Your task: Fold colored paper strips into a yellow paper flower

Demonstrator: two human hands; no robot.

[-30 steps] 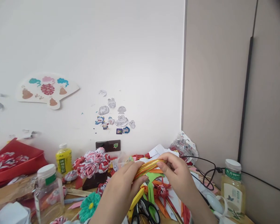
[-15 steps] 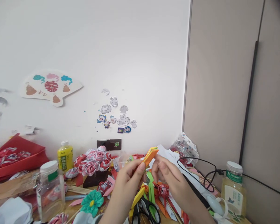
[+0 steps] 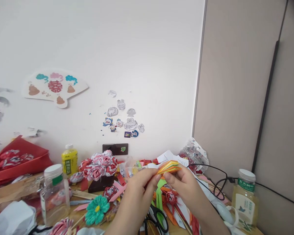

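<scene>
A fanned stack of folded orange, yellow and green paper [image 3: 170,167] is between my hands, above the cluttered table. My left hand [image 3: 142,186] pinches its left end between thumb and fingers. At the other end, my right hand [image 3: 182,184] grips it with the thumb in front and the fingers behind, partly hidden. Black-handled scissors [image 3: 159,219] lie below my hands, next to a bright green paper strip [image 3: 159,195]. A red-and-white paper rose [image 3: 171,197] sits under my right hand.
Paper roses [image 3: 100,165], a yellow bottle [image 3: 70,160], a clear jar [image 3: 55,199] and a teal flower [image 3: 97,210] stand or lie to the left. At right are a black cable [image 3: 220,192] and a green-labelled jar [image 3: 245,199]. A wall [image 3: 147,58] rises behind.
The paper stack has gone from upright and narrow to lower, tilted over and fanned out. My right hand, apart from it before, now grips its right end.
</scene>
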